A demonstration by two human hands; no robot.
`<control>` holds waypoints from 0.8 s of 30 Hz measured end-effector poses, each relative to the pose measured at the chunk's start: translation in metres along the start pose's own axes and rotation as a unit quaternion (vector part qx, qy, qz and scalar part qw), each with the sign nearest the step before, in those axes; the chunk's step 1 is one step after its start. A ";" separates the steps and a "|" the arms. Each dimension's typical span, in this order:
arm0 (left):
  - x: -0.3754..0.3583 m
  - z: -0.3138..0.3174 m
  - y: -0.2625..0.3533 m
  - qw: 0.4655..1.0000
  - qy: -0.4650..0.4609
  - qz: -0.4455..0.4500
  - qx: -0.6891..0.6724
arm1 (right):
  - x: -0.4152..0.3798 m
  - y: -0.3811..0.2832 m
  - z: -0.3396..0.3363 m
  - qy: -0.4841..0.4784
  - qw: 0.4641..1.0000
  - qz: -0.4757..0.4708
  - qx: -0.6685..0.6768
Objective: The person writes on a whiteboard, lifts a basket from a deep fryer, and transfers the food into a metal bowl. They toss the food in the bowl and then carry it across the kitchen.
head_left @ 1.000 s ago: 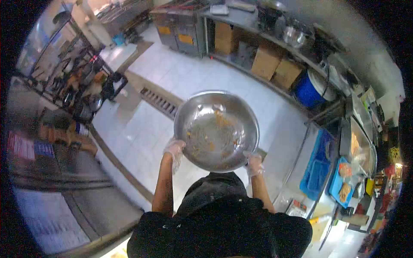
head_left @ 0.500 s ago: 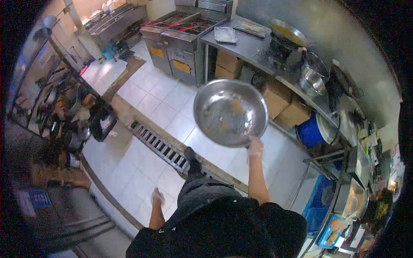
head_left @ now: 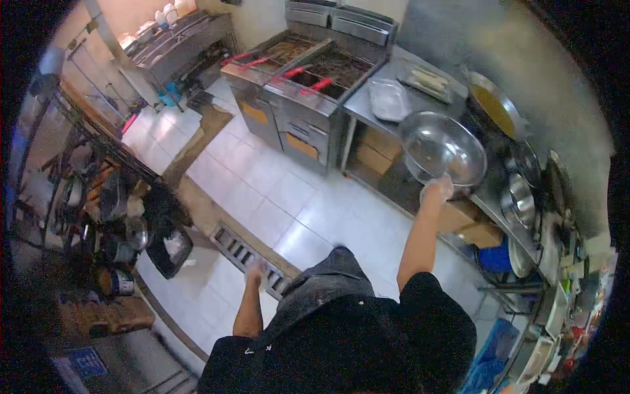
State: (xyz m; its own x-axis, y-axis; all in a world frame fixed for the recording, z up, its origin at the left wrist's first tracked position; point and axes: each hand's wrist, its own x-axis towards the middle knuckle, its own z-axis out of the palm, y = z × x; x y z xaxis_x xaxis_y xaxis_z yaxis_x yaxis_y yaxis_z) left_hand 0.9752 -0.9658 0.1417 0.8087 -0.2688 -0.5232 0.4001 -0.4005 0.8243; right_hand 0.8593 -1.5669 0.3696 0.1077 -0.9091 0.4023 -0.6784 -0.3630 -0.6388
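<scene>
A large round steel bowl (head_left: 441,146) hangs tilted at the edge of the steel counter (head_left: 367,105), its inside showing a few food remnants. My right hand (head_left: 438,188), in a clear glove, is closed on the bowl's near rim. Low on the left, my left hand (head_left: 256,268), also in a clear glove, is over the floor grate; its fingers are too blurred to make out. Just behind the bowl on the counter are a metal tray (head_left: 388,100) and a wide pan (head_left: 492,104) with yellow contents.
A double fryer (head_left: 295,98) with red-handled baskets stands ahead, left of the counter. Cardboard boxes (head_left: 379,150) sit on the shelf below. The floor grate (head_left: 236,251) crosses the white tiles. At left is a cluttered rack with a black bin (head_left: 168,246). Steel bowls (head_left: 518,200) lie at right.
The steel bowl in my right hand has moved from above the floor to the counter's edge. The fryer and counter appear nearer. My left hand has shifted forward over the grate.
</scene>
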 end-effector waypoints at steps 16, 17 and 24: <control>0.274 -0.015 0.259 0.960 -0.003 -0.212 -0.186 | 0.007 -0.066 0.216 0.011 0.870 -0.144 -0.472; 0.294 -0.016 0.276 0.961 -0.001 -0.180 -0.208 | -0.008 -0.106 0.237 -0.022 0.899 -0.184 -0.397; 0.433 -0.037 0.382 0.968 -0.182 -0.096 -0.143 | -0.016 -0.356 0.351 -0.345 0.684 0.392 0.508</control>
State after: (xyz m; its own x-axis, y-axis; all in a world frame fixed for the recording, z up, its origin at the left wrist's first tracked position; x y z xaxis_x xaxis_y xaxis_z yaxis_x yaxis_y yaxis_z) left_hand 1.4945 -1.2024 0.2377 0.5233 -0.5245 -0.6716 0.6730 -0.2291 0.7033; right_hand 1.3543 -1.4948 0.3608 0.5567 -0.6580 -0.5072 0.0943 0.6566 -0.7483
